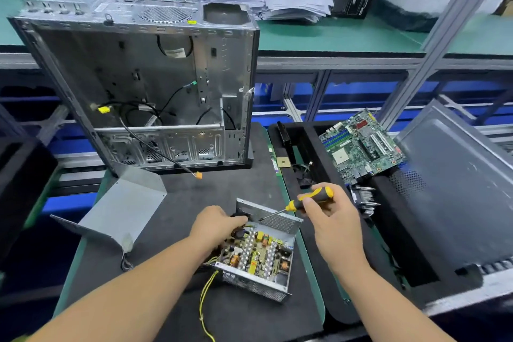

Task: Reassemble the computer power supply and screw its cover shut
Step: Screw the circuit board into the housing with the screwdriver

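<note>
Dark matte table (194, 300), green-edged. At its far end stands the biggest item, an emptied steel computer case (138, 78): bare stamped sheet metal, perforated vents, loose black leads inside. Right of the table, a dark foam tray (402, 230) carries a green motherboard (361, 144) and a grey side panel (458, 189). Near left of centre lies the power supply's cover (119, 211), a folded grey sheet-metal piece, off the unit and well apart from it. The power supply (263, 253) sits near centre, open-topped: mesh-walled steel box, crowded board with yellow transformers, copper coil and finned heatsinks, thin yellow wire trailing toward the viewer. Left hand (219, 226) reaches into the box's far left corner, fingers curled by the fan; whether this grip holds anything cannot be told. Right hand (327, 216) has its grip closed round a yellow-and-black screwdriver (302, 201), tip at the far wall. Step judged: fastening internals, cover not yet fitted. Next calls for keeping the tip seated square in its screw, then fetching the cover.
</note>
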